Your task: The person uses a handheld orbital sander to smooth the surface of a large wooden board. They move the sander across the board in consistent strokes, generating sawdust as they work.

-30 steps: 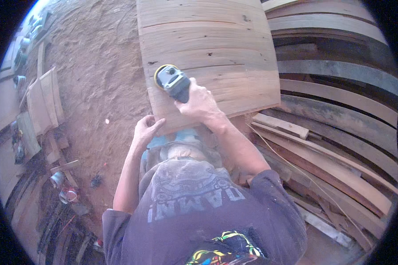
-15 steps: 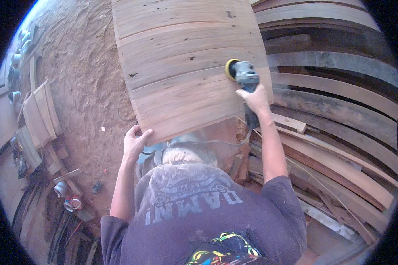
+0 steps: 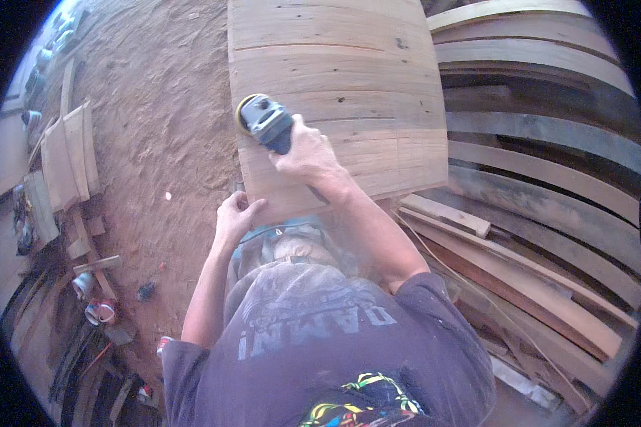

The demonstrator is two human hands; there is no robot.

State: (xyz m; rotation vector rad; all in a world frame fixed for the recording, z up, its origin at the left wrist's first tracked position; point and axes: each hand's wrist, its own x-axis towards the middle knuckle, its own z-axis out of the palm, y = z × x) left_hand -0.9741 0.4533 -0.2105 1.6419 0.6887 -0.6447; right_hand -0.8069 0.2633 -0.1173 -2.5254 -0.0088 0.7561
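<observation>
A wide wooden panel of joined boards, with dark knots and seams, lies in front of me. My right hand is wrapped round the body of a grey and dark angle grinder. Its yellow-rimmed disc sits over the panel's left edge; whether it touches the wood I cannot tell. At the panel's near left corner, my left hand grips the edge, thumb on top and the other fingers curled at the side. Part of the grinder's handle is hidden by my right hand and forearm.
Long planks are stacked along the right side, with a thin cord across the lower ones. Reddish-brown ground spreads to the left. Short boards and scattered offcuts lie at the far left.
My right hand has swept the grinder leftward, from the panel's right side to its left edge. The panel appears further right in view; my left hand stays at its corner.
</observation>
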